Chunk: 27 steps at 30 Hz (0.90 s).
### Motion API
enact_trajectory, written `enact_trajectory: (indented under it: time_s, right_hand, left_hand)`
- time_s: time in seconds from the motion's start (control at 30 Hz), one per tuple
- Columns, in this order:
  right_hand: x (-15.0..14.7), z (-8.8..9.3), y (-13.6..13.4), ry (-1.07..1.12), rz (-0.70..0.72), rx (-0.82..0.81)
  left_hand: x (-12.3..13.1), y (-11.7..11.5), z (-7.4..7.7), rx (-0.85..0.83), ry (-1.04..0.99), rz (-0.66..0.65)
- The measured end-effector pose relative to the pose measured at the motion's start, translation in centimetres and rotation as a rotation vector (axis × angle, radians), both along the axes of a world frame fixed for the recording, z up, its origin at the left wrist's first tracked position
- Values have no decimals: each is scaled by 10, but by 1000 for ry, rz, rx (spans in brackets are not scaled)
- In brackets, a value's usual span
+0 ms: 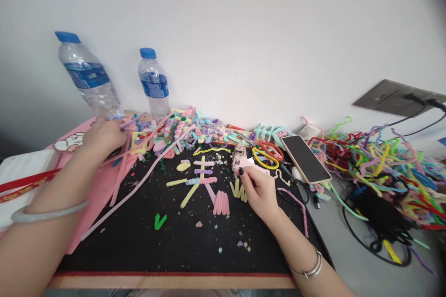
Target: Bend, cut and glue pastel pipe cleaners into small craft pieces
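My left hand (106, 137) reaches to the back left, over the pink board and close to the base of a tilted water bottle (88, 76); its fingertips are hidden. My right hand (259, 192) is closed in a pinch over the black mat (132, 236); what it pinches, if anything, cannot be made out. Just behind its fingers lies a pink tool (254, 165) resembling a glue gun. Left of this hand lie a fan of pink fuzzy stems (221, 203), short yellow stems (238, 190) and a stick-like arrangement of coloured pieces (202, 180). A green V-shaped piece (160, 222) lies nearer the front.
Another water bottle (153, 83) stands by the wall. A heap of pipe-cleaner pieces (205, 130) spreads along the back. Scissors with yellow handles (265, 158) and a phone (306, 159) lie to the right, before tangled pipe cleaners (386, 158) and a black cable bundle (381, 216).
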State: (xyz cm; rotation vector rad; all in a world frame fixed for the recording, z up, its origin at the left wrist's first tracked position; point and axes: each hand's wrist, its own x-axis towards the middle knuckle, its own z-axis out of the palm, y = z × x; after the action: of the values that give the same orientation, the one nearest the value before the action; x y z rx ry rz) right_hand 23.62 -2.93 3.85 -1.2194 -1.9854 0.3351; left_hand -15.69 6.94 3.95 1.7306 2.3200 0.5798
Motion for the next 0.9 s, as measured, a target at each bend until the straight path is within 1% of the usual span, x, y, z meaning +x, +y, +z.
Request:
enact_trajectory:
  time_s: [0.07, 0.13, 0.23, 0.3, 0.4, 0.5, 0.63, 0.73, 0.83, 0.9]
  right_hand:
    - [0, 0, 0, 3, 7, 2]
    - [0, 0, 0, 2, 12, 1]
    - [1, -2, 0, -7, 13, 0]
    - [1, -2, 0, -5, 22, 1]
    - [1, -3, 1, 8, 28, 7]
    - [0, -3, 2, 8, 22, 11]
    - [0, -2, 1, 7, 24, 14]
    - [0, -2, 1, 3, 28, 11]
    - [0, -2, 1, 2, 29, 11]
    - [0, -2, 1, 3, 30, 12]
  left_hand:
    - [4, 1, 4, -91, 140, -5]
    - [7, 2, 10, -146, 221, -13]
    - [11, 3, 17, -167, 241, -17]
    - [12, 4, 21, -168, 267, 11]
    - [14, 4, 27, -115, 266, 58]
    - [15, 4, 31, 30, 249, 58]
    - [18, 7, 34, 353, 158, 111]
    - [22, 12, 37, 526, 68, 115]
    - [31, 10, 47, 659, -106, 88]
    - [42, 2, 58, 774, -285, 57]
